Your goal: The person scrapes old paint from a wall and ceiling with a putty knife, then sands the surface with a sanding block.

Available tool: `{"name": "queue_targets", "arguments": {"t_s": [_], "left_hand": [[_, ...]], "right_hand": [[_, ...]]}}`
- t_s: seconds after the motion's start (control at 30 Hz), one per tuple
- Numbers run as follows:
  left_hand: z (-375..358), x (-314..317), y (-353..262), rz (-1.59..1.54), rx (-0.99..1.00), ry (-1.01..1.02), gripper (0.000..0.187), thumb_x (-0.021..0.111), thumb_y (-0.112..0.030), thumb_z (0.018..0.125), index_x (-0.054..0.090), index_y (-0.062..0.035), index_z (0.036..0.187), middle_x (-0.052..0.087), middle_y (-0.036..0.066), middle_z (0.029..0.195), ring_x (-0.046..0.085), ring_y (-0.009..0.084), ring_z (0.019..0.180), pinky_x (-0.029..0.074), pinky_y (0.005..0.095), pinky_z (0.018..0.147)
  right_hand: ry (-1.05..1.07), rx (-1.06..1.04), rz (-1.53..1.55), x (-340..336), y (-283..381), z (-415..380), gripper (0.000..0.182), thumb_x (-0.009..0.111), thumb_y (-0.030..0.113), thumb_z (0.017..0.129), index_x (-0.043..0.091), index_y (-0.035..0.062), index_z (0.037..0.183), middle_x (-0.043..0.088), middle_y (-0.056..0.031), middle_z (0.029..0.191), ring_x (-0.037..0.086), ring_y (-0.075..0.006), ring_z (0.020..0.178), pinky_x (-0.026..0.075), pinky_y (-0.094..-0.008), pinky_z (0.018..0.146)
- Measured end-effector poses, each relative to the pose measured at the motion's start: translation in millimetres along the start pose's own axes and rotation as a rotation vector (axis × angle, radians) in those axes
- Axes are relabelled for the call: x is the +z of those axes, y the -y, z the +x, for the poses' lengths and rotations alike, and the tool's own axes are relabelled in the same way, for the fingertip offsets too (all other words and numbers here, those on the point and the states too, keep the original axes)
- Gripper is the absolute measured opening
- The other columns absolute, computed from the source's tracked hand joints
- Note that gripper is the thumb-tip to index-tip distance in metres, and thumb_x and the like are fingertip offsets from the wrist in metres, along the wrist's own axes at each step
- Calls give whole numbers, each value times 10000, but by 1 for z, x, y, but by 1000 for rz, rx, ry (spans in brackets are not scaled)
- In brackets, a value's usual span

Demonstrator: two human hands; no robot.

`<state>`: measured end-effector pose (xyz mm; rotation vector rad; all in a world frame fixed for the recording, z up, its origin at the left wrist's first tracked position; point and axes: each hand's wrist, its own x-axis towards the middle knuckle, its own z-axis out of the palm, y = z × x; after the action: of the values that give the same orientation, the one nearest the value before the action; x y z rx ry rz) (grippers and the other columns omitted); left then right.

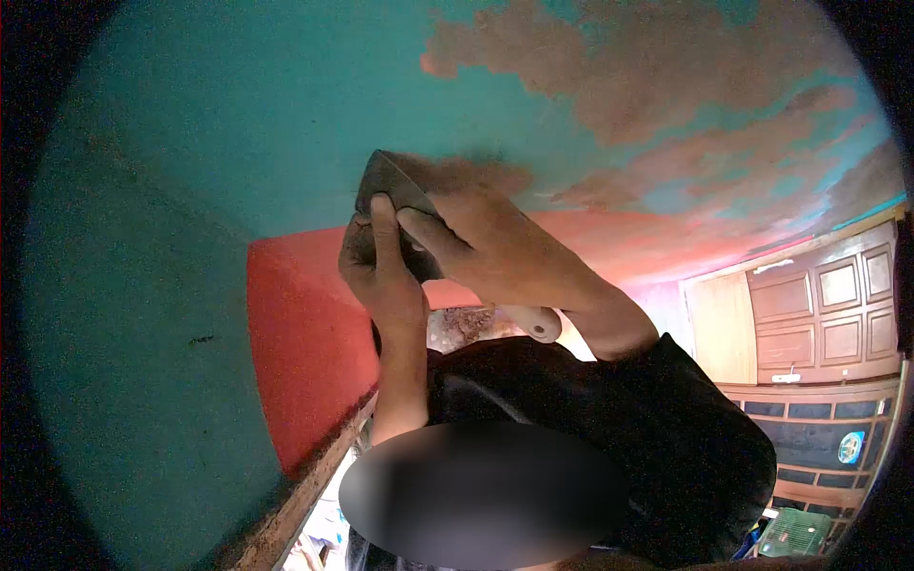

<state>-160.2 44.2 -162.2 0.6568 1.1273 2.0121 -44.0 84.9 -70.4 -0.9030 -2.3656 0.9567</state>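
Both hands meet in the upper middle of the head view, close to a painted wall. Between them is a dark grey, bent sandpaper sheet [385,177], one corner pointing up. My left hand [373,249] is closed on its lower left part, thumb pressed flat against the face. From the other side my right hand [466,228] grips it, thumb near the left thumb and the other fingers largely hidden behind. Grey dust darkens the fingers. Behind the hands, the teal wall [286,124] carries worn brown patches [666,76] at upper right.
A red painted band [309,333] runs below the teal, with a rough ledge [314,490] under it at lower left. A brown panelled door [824,305] stands far right, above a green slatted crate [795,533]. My torso in a black shirt [609,428] fills the lower middle.
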Motion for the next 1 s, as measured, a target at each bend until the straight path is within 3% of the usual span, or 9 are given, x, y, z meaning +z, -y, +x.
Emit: {"name": "queue_targets", "arguments": {"t_s": [0.07,0.13,0.23,0.37,0.43,0.53,0.73,0.93,1.0], "left_hand": [[-4,0,1,48,3,-2,337,643,-345,1033,679,-13,994,669,35,899,593,131,776,476,290,653],[-9,3,5,57,8,14,341,640,-349,1034,678,-12,994,671,36,903,598,133,784,479,294,658],[1,-2,2,39,24,20,348,638,-350,1035,682,-5,1017,676,37,914,604,133,797,484,297,669],[-1,0,-5,69,34,18,332,646,-324,1034,689,5,1063,685,37,935,606,132,803,492,292,680],[-6,7,2,60,61,8,330,646,-320,1035,693,4,1075,687,36,940,606,132,808,495,294,688],[-3,1,0,69,16,12,339,648,-319,1034,701,7,1110,690,30,956,605,121,821,503,289,703],[-3,3,5,99,89,4,317,644,-322,1037,703,-11,1049,671,19,896,606,99,792,485,256,659],[2,2,-4,-9,64,40,345,653,-344,1029,702,-3,1049,683,23,895,597,107,801,490,275,678],[-4,2,-1,160,44,22,341,649,-346,1031,699,-9,1036,678,19,884,598,111,792,489,275,669]], "right_hand": [[116,69,-24,-2,4,-4,306,520,195,1009,624,-46,1168,636,-313,1107,619,-486,1008,474,-556,888],[-146,-126,20,2,-3,-11,276,519,200,1012,648,-43,1026,664,-300,994,633,-498,917,502,-535,813],[-179,-145,-49,13,-12,1,282,526,207,1011,645,-37,933,668,-301,949,631,-505,897,500,-537,803],[-86,-52,58,10,-5,2,283,540,217,1007,649,-36,944,660,-315,997,622,-502,957,471,-561,860],[-214,-335,-14,12,-19,0,333,522,142,1006,550,-58,1271,621,-283,1128,604,-400,982,485,-453,883],[-224,-259,-176,16,-29,5,302,520,157,1020,566,-49,1236,655,-236,965,638,-355,884,506,-446,834],[-120,-104,39,6,-12,-10,317,519,217,1014,589,-44,1181,616,-303,1059,581,-486,955,435,-567,882],[42,108,-39,-3,10,-3,335,490,215,1024,587,-37,1222,623,-307,1094,588,-491,997,444,-562,904],[-109,-112,-27,7,-8,-3,332,497,219,1024,598,-41,1204,626,-310,1088,590,-494,998,448,-563,901]]}}
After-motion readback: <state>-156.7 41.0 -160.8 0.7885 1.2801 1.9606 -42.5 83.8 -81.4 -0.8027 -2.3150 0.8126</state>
